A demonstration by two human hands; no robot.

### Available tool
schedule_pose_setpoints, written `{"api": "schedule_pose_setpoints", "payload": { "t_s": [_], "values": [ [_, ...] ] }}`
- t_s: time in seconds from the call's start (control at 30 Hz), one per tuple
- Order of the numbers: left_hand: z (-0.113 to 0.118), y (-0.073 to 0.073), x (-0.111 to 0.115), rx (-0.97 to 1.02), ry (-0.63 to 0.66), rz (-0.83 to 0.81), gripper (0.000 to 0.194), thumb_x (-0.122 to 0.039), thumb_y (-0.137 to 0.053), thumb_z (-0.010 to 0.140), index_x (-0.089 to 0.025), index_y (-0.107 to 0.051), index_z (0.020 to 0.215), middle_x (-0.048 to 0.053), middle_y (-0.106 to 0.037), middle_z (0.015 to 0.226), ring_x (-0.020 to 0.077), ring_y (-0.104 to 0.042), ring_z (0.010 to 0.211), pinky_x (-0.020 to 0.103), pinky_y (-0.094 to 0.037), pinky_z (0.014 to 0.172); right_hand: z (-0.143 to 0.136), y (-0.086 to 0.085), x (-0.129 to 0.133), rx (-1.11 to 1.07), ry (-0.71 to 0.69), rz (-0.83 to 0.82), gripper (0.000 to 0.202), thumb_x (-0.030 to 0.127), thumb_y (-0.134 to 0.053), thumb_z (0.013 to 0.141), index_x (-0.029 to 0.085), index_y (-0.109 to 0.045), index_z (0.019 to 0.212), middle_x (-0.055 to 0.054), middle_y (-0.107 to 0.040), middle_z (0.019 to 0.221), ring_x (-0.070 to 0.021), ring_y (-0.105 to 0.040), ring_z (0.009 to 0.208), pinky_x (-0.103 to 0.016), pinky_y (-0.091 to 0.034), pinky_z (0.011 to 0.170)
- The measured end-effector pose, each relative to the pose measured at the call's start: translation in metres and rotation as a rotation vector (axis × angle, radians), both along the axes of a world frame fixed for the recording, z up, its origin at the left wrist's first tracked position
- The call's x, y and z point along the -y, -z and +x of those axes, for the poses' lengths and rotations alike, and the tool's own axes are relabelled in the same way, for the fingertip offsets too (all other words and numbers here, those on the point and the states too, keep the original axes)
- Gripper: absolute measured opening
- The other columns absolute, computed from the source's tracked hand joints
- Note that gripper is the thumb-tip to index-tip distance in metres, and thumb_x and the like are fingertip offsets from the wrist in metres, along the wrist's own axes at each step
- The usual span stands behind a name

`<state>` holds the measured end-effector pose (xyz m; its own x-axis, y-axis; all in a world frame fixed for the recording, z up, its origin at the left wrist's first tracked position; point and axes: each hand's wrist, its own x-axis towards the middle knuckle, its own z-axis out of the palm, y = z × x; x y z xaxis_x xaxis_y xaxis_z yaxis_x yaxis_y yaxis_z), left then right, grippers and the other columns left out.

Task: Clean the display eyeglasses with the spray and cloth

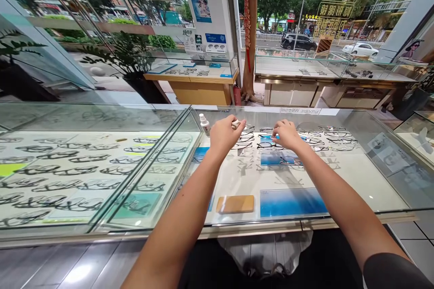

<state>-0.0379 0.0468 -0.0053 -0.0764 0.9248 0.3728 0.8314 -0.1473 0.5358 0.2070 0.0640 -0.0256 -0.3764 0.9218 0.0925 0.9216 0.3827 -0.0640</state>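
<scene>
Eyeglasses [271,146] lie on the glass counter [368,180], around one o'clock, mostly rowed, one pair [290,161] apart: I judge them partly ordered. Right hand [286,134], one o'clock: I cannot tell its grip. Left hand [222,135], twelve: clamped on a pale object [235,124].

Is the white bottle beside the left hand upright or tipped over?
Upright: the white bottle beside the left hand has its narrow top uppermost, though it looks slightly slanted.
</scene>
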Motion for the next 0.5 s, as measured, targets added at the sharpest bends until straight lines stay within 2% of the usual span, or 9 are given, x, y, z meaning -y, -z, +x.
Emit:
{"api": "schedule_pose_setpoints", "payload": {
  "t_s": [0.23, 0.43, 0.5],
  "values": [
    [0.0005, -0.0001, -0.0006, -0.013, -0.007, -0.004, 0.033, -0.052, -0.056, 0.094, -0.023, -0.065, 0.08, 0.008, -0.074, 0.079, 0.0265, -0.066, 0.079, 0.032, -0.029, 0.063, 0.0023, 0.0022, -0.0024, 0.019, -0.01, 0.005, 0.012, 0.029, -0.077, 0.092, 0.021, -0.083, 0.098, -0.013, -0.069, 0.129, -0.0315, -0.05, 0.124, -0.045, -0.037, 0.104],
    [0.0009, 0.0002, -0.0007, -0.007, -0.001, 0.009, 0.032, -0.051, -0.056, 0.093, -0.023, -0.065, 0.079, 0.008, -0.074, 0.08, 0.0265, -0.065, 0.079, 0.032, -0.029, 0.064, 0.003, 0.0056, -0.0056, 0.012, -0.002, 0.003, 0.029, 0.037, -0.06, 0.101, 0.019, -0.082, 0.106, -0.013, -0.067, 0.144, -0.0346, -0.047, 0.134, -0.05, -0.035, 0.11],
    [0.0018, 0.0001, -0.0003, 0.0, 0.009, 0.005, 0.027, -0.046, -0.057, 0.092, -0.023, -0.067, 0.082, 0.008, -0.074, 0.08, 0.0263, -0.064, 0.079, 0.032, -0.03, 0.065, 0.0011, 0.0066, -0.0064, 0.012, 0.002, -0.016, 0.031, 0.035, -0.056, 0.103, 0.018, -0.082, 0.108, -0.013, -0.068, 0.145, -0.0352, -0.047, 0.136, -0.051, -0.034, 0.112]
  ]
}}
